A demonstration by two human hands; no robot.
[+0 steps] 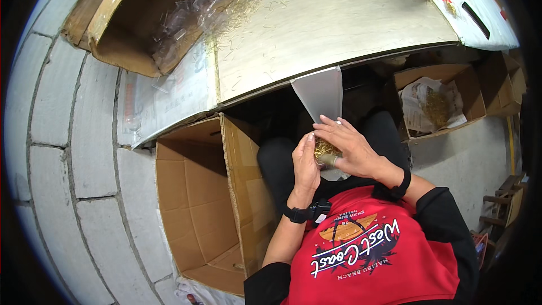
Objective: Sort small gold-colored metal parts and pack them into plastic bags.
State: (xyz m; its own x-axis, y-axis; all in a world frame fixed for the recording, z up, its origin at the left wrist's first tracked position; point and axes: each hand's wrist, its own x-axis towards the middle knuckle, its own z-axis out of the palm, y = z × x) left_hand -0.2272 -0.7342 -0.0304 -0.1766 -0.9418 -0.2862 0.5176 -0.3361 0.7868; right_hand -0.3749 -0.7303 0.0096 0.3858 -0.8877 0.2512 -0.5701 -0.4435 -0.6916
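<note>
Both of my hands meet over my lap, around a small bunch of thin gold-coloured wire pieces (324, 149). My left hand (306, 166) is closed along the bunch's left side, thumb up. Across its top and right side lies my right hand (354, 148), fingers stretched out and a ring on one of them; its thumb end looks covered in something greyish. Beyond my fingertips a translucent plastic piece (320, 93) slopes up to the table edge, wider at its far end. Its near end is hidden by my hands.
Loose gold wire pieces lie over the pale tabletop (299, 28). A cardboard box (127, 28) holding clear plastic pieces lies at far left. An open cardboard box (192, 192) stands left of my legs. At right, another box (474, 99) holds gold pieces on white wrapping (415, 104).
</note>
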